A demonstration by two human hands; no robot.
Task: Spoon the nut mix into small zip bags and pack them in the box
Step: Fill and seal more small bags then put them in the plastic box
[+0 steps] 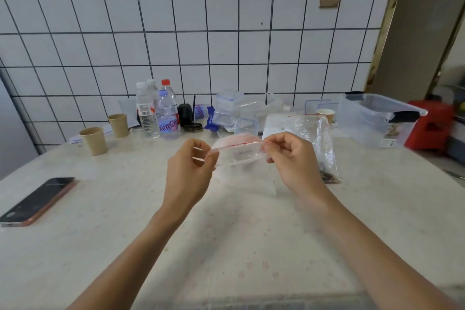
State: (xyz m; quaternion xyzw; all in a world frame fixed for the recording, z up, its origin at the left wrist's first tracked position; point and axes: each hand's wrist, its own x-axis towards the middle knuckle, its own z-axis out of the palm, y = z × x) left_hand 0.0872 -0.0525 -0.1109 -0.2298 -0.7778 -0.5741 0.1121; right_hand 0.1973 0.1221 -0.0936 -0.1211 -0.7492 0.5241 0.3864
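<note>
A small clear zip bag (237,153) with a red strip along its mouth is held in the air above the middle of the table. My left hand (188,171) pinches its left end and my right hand (293,158) pinches its right end, with the mouth spread a little between them. Behind my right hand a larger clear zip bag (318,138) stands upright, with a little dark nut mix (329,178) at its bottom. A clear plastic storage box (377,118) with black clips sits at the back right. No spoon is in view.
A phone (37,200) lies at the left. Two brown paper cups (93,140) stand at the back left, another (326,114) at the back right. Water bottles (157,113) and stacked clear containers (227,111) line the tiled wall. A red stool (431,124) stands beyond the table's right end.
</note>
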